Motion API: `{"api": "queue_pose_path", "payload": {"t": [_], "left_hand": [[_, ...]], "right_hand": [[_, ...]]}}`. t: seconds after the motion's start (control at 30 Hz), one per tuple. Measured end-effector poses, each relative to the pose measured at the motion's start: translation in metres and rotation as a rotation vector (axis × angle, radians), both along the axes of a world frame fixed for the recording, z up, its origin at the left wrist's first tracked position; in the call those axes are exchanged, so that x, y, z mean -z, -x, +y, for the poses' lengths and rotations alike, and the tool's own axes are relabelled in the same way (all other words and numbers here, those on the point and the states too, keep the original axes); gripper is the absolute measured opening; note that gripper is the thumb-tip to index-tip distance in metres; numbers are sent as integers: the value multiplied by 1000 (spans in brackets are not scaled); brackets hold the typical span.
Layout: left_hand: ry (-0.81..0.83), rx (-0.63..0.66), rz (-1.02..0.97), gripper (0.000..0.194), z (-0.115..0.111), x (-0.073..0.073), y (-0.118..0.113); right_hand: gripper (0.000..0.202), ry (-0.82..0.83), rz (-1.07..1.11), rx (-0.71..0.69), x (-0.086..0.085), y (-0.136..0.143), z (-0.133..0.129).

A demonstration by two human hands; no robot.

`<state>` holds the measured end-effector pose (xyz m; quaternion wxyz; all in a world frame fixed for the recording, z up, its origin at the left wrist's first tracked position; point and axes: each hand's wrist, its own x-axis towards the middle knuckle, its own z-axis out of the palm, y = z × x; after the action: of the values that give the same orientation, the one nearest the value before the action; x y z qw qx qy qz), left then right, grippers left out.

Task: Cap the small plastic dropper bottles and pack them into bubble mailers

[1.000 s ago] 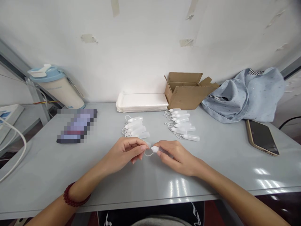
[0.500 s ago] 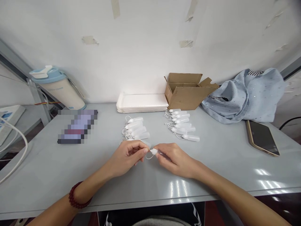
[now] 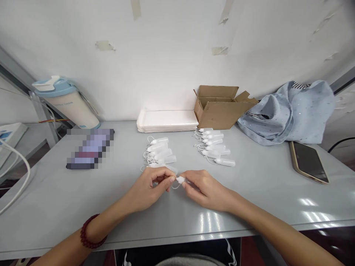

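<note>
Evidently, the work in hand was fine work at the tip of one small bottle (image 3: 181,180), which lay right between the two sets of fingers, above the grey table (image 3: 155,225). The right hand (image 3: 206,186) had its thumb and forefinger clamped on the bottle just behind the white cap, so that its body was mostly hidden under those fingers and its tip pointed towards the left ones. The left hand (image 3: 155,186) had thumb and forefinger pressed together right at that tip; whether they pinched the tip itself or some thin piece on it was too small to tell. A white cord loop (image 3: 175,188) hung just below the meeting fingertips.

The step seemed to be one of steadying with the right and handling the tip with the left. As a judgement, the next move called for a light, exact left pinch kept in line with the tip, and a right grip firm enough to stop the bottle turning, with the loop kept clear of both thumbs.

Just beyond the left fingers lay one group of bottles (image 3: 163,153), the nearest partly covered by that hand; beyond the right fingers lay another cluster (image 3: 217,147), their cords towards the left.
</note>
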<state>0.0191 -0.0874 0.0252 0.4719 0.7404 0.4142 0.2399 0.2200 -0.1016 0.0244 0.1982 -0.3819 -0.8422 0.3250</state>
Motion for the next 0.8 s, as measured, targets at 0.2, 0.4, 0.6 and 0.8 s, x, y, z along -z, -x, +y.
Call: {"api": "queue_pose_path", "payload": {"t": [0.2, 0.4, 0.6, 0.8], "left_hand": [[-25, 6, 8, 23, 1, -2, 0], [62, 11, -26, 31, 5, -10, 5], [117, -46, -42, 31, 6, -12, 9], [4, -15, 48, 29, 2, -11, 1]], "right_hand": [[21, -11, 5, -5, 0, 1, 0], [19, -42, 75, -3, -3, -1, 0], [20, -75, 81, 4, -3, -3, 0], [19, -69, 35, -3, -2, -1, 0]]}}
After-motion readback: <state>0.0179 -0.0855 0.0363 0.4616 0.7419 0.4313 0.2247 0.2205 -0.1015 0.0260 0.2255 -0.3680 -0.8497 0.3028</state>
